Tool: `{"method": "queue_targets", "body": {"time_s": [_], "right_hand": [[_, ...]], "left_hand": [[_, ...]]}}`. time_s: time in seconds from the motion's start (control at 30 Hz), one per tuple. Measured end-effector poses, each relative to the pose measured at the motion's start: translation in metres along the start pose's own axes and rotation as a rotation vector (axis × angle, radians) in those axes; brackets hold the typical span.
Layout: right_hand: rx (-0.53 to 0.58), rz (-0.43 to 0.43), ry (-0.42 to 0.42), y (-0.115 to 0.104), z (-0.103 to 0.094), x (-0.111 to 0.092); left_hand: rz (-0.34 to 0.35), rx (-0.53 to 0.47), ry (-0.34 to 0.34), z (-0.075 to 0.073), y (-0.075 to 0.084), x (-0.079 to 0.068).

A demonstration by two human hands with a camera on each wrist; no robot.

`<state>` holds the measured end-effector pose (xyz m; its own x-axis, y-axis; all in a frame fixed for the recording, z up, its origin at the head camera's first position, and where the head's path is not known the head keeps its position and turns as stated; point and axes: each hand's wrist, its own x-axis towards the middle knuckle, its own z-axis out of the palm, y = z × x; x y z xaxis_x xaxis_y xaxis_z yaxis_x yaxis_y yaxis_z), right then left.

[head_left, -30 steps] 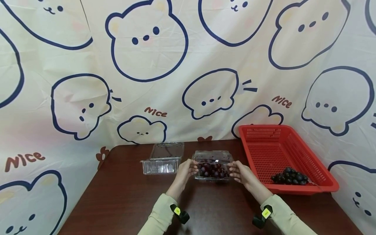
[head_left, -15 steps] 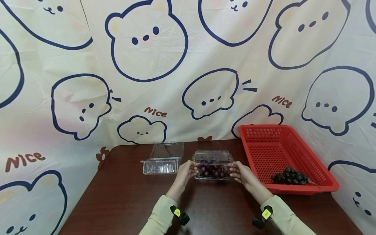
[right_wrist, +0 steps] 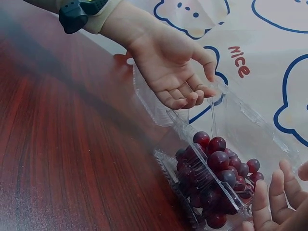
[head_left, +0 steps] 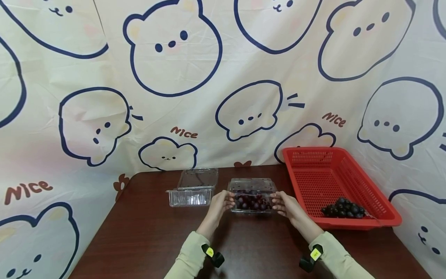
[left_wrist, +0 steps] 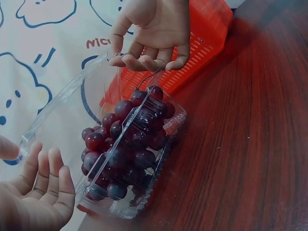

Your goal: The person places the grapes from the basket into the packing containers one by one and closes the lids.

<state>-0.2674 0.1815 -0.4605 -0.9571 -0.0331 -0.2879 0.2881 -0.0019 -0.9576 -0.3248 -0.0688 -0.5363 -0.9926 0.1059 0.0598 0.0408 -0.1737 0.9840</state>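
Note:
A clear plastic clamshell box (head_left: 252, 209) stands on the table between the hands. Inside lies a bunch of dark red grapes (head_left: 256, 201), its thin stem showing near one end in the left wrist view. The hinged lid (head_left: 252, 185) is partly raised over the fruit. My left hand (head_left: 222, 201) pinches the left end of the lid's front edge between thumb and index finger. At the right end my right hand (head_left: 283, 203) pinches the same edge. In the right wrist view, the right hand's other fingers (right_wrist: 185, 98) curl loosely beside the box.
Another clear clamshell box (head_left: 191, 197) stands open to the left, its lid tilted back. At the right, a red plastic basket (head_left: 303, 182) holds a bunch of black grapes (head_left: 343, 209). A patterned cloth (head_left: 174, 69) hangs behind the brown table (head_left: 146, 232).

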Motion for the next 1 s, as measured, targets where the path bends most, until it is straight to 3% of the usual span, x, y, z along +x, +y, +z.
{"method": "queue_targets", "body": {"time_s": [0.1,0.2,0.3,0.37,0.6,1.0], "right_hand": [[-0.003,-0.005,0.004,0.0,0.001,0.0],[0.003,-0.006,0.012,0.0,0.002,-0.001],[0.017,-0.009,0.02,0.0,0.002,-0.001],[0.028,-0.014,0.025,0.001,0.002,-0.001],[0.021,-0.05,0.028,0.001,0.002,-0.003],[-0.068,-0.087,0.044,0.002,0.004,-0.007]], "left_hand": [[0.0,0.016,-0.003,0.001,0.005,-0.005],[0.043,0.015,-0.019,0.006,0.021,-0.018],[0.038,0.018,-0.014,0.005,0.019,-0.017],[0.044,0.022,-0.013,0.004,0.014,-0.014],[-0.035,-0.011,0.032,-0.003,-0.014,0.008],[-0.028,0.014,0.063,-0.005,-0.022,0.01]]}}
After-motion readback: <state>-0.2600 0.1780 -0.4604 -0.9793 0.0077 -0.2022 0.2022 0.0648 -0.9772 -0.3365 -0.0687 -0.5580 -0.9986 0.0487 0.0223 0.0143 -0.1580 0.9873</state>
